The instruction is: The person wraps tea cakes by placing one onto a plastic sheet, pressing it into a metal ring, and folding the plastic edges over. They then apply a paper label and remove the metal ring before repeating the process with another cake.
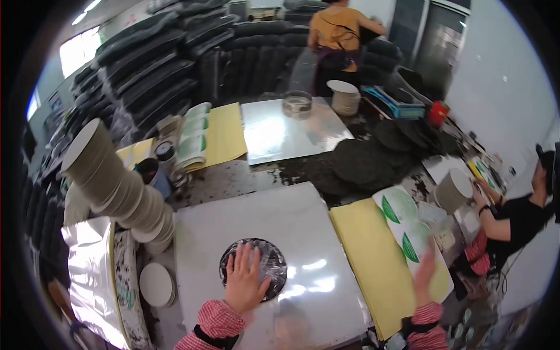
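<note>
My left hand [245, 280] lies with fingers spread on a round dark disc [273, 269] that looks wrapped in clear film. The disc rests on a shiny pale board [204, 233] in front of me. Off to the right, my right hand [425, 275] is raised, slightly blurred, beside sheets with green leaf prints [402, 224]. Its fingers look stretched out and nothing shows in them. Yellow sheets [367, 256] lie between the board and that hand.
Tall stacks of pale round discs [125, 192] lean at the left, by a small disc pile [156, 284]. Dark round mats [364, 160] lie beyond the board. One person [338, 32] stands at the back; another [513, 219] works at the right.
</note>
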Action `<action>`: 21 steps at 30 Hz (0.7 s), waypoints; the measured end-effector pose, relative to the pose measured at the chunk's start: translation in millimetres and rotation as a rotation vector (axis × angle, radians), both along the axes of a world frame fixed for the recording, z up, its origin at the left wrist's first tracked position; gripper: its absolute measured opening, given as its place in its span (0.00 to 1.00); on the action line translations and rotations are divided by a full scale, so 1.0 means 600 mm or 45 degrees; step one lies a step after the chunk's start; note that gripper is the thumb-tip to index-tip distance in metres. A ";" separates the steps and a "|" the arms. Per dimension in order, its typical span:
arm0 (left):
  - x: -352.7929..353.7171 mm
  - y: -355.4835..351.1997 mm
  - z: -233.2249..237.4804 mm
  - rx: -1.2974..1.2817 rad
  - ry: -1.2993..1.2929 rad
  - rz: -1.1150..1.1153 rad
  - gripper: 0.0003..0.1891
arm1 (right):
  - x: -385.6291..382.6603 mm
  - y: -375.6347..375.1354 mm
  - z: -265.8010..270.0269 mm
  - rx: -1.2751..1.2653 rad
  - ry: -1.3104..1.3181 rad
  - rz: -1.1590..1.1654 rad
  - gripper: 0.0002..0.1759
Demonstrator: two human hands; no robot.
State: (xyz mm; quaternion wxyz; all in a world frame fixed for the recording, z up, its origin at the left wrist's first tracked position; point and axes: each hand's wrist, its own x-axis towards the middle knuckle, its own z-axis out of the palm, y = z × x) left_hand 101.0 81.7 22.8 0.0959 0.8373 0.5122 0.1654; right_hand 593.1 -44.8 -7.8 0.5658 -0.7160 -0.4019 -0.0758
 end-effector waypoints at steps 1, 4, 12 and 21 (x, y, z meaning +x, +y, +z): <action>0.000 0.003 0.000 0.039 0.053 -0.022 0.40 | -0.111 0.017 -0.025 -0.192 -0.080 0.428 0.33; 0.000 0.003 -0.004 -0.011 0.025 0.005 0.36 | -0.397 0.144 0.033 -0.312 -0.692 1.263 0.47; -0.018 0.003 -0.059 0.070 -0.114 -0.182 0.35 | -0.509 0.185 0.076 -0.571 -1.005 1.577 0.49; -0.033 0.023 -0.036 -0.158 -0.725 -0.215 0.41 | -0.571 0.272 0.042 -0.523 0.091 1.717 0.45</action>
